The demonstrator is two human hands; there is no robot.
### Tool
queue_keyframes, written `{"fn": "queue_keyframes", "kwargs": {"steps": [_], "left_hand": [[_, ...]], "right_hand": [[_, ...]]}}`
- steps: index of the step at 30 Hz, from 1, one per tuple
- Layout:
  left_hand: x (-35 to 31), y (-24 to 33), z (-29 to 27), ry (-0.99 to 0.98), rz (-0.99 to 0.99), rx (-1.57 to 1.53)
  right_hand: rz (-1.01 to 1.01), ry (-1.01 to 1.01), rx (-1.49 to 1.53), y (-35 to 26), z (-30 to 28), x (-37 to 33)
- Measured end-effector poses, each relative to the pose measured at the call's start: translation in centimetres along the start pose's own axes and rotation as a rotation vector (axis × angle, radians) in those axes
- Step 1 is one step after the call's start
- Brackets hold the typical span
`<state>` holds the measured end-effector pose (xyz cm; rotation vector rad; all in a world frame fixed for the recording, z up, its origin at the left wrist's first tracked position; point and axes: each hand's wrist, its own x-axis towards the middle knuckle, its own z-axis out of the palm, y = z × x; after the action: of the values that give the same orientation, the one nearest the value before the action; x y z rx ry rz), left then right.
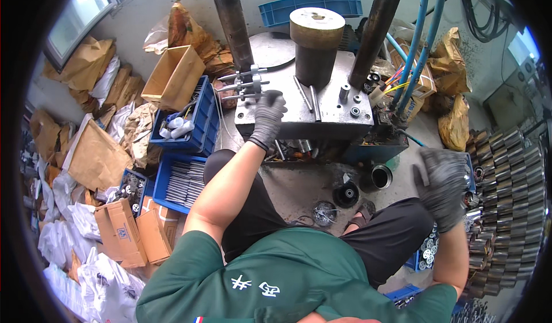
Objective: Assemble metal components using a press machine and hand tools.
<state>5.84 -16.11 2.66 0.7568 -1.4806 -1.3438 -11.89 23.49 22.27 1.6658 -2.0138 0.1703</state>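
My left hand point(269, 116), in a grey striped glove, is at the left front of a steel press table point(339, 113). Its fingers are curled; what they hold, if anything, is hidden. Just beyond it, several pointed metal shafts with thick collars point(248, 85) lie sideways at the table's left edge. My right hand point(444, 188), gloved too and blurred, is raised above my right knee, thumb and fingers apart, and I see nothing in it. Two metal rods point(309, 100) rest in front of the thick steel cylinder point(315, 47). A small upright sleeve point(344, 93) and bearing-like rings point(355, 111) are on the right.
Dark columns point(230, 21) and blue hoses point(422, 41) rise around the press. On the left are a blue crate of rods point(178, 182), a wooden box point(173, 77) and cardboard. Stacked metal cylinders point(506, 208) line the right. A dark motor-like part point(346, 195) is on the floor.
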Motion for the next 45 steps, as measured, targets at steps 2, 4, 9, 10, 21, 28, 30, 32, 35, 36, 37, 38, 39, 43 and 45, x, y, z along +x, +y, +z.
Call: {"fn": "queue_keyframes", "kwargs": {"steps": [2, 4, 9, 10, 21, 28, 30, 32, 35, 36, 37, 38, 39, 43, 45], "left_hand": [[-0.8, -0.2, 1.7, -0.172, 0.287, 0.463], [-0.9, 1.0, 2.9, -0.302, 0.357, 0.766], [-0.8, 2.5, 4.0, -0.445, 0.333, 1.026], [-0.6, 2.7, 3.8, -0.464, 0.308, 1.050], [-0.2, 1.4, 3.4, -0.359, 0.105, 1.005], [0.9, 1.8, 2.7, -0.181, -0.580, 0.010], [1.4, 1.9, 2.2, -0.158, -0.857, -0.272], [1.3, 1.5, 2.3, -0.185, -0.851, -0.272], [0.3, 1.2, 2.5, -0.267, -0.766, -0.304], [-0.3, 1.9, 3.1, -0.316, -0.671, -0.314], [-0.9, 2.9, 3.6, -0.362, -0.575, -0.322], [-1.5, 4.0, 3.8, -0.424, -0.592, -0.306], [-2.0, 3.8, 4.0, -0.425, -0.592, -0.306], [-4.0, 2.4, 4.8, -0.733, -0.560, -0.398], [-5.4, 2.8, 5.6, -0.844, -0.585, -0.330]], "right_hand": [[-0.077, -0.009, 0.294, -2.6, 1.4, 2.1], [0.015, -0.080, 0.452, -2.6, 5.7, 3.6], [0.210, -0.304, 0.415, 1.1, 17.7, 8.3], [0.192, -0.267, 0.404, 1.3, 19.7, 8.6], [0.316, -0.273, 0.286, 0.0, 26.6, 12.6], [0.287, 0.053, 0.275, 3.1, 29.6, 13.1], [0.315, -0.034, 0.300, 3.1, 29.9, 12.5], [0.319, -0.110, 0.301, 3.1, 29.6, 12.7], [0.379, -0.240, 0.304, 3.0, 27.5, 12.8], [0.401, -0.211, 0.313, 3.4, 27.6, 12.1], [0.408, -0.214, 0.311, 3.3, 27.3, 11.8], [0.441, -0.233, 0.305, 3.3, 26.9, 11.5], [0.468, -0.250, 0.302, 3.1, 26.7, 11.5], [0.854, -0.123, 1.161, 2.7, 25.8, 11.0], [1.019, -0.028, 1.711, 1.2, 22.9, 10.8]]}}
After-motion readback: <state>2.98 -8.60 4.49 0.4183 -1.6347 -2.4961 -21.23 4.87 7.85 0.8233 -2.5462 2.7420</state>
